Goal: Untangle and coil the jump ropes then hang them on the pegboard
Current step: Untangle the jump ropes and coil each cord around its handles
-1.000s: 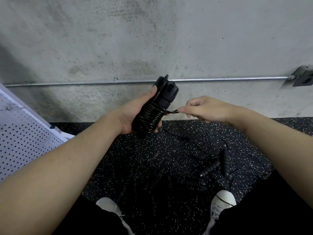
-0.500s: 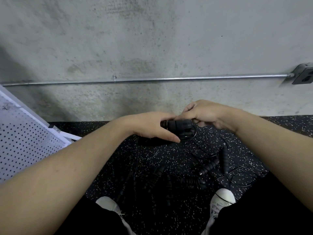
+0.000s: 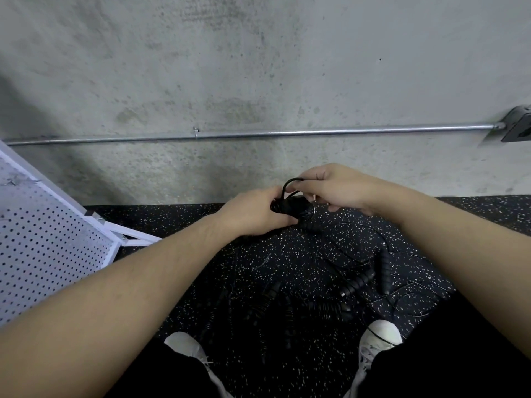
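Observation:
My left hand [image 3: 255, 212] grips a black jump rope bundle [image 3: 298, 209], its cord wound round the handles, held level above the floor. My right hand [image 3: 334, 189] pinches a short loop of that cord [image 3: 288, 185] sticking up from the bundle. Most of the bundle is hidden by my fingers. Several more black jump ropes [image 3: 356, 282] lie tangled on the speckled floor in front of my shoes, handles and thin cords crossing each other. The white pegboard [image 3: 43, 242] leans at the left.
A concrete wall with a metal conduit pipe [image 3: 258, 134] runs across the back, ending in a box [image 3: 517, 127] at the right. The pegboard's white frame foot [image 3: 135, 239] rests on the black rubber floor. My white shoes [image 3: 379, 334] stand near the loose ropes.
The bundle was upright in my left hand with my right pulling the cord sideways; both hands lowered, the bundle turned level, and my right hand now holds a raised loop.

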`<move>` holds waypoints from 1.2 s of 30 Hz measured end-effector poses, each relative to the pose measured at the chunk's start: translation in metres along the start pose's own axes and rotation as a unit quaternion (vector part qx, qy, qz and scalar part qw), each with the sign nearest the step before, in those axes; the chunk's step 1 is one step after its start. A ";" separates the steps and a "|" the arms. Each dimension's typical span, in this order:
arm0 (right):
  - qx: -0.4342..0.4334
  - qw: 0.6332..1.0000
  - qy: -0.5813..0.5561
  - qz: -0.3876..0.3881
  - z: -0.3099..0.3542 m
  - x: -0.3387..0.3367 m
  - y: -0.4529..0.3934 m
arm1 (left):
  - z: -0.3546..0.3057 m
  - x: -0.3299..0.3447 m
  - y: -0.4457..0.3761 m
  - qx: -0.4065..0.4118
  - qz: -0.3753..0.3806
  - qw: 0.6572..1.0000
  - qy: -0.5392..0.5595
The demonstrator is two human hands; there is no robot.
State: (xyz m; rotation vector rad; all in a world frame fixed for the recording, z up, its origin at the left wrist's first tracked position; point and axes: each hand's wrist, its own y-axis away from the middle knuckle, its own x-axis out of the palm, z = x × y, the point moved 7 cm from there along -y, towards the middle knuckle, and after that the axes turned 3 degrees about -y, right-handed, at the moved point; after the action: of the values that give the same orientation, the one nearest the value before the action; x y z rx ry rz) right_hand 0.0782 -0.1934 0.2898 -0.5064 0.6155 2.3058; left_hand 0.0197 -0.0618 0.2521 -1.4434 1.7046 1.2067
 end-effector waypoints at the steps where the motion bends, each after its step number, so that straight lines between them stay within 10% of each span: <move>1: -0.022 0.999 0.027 -0.013 0.004 0.000 0.001 | 0.001 0.001 -0.001 -0.006 0.002 1.000 0.008; 16: -0.107 0.987 -0.013 -0.120 0.022 -0.006 0.012 | -0.012 -0.018 0.003 0.009 -0.088 0.962 0.259; 22: -0.028 0.965 -0.222 -0.139 0.004 -0.009 0.007 | -0.015 -0.031 0.008 0.029 -0.180 0.948 0.262; 36: 0.000 0.930 -0.325 -0.173 -0.005 -0.015 0.005 | -0.017 -0.035 0.010 0.068 -0.232 0.925 0.293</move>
State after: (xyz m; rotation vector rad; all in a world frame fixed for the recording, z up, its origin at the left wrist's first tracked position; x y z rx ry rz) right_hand 0.0861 -0.2074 0.2946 0.1565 0.1764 1.9617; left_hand 0.0204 -0.0623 0.2925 -2.1033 1.6092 0.4090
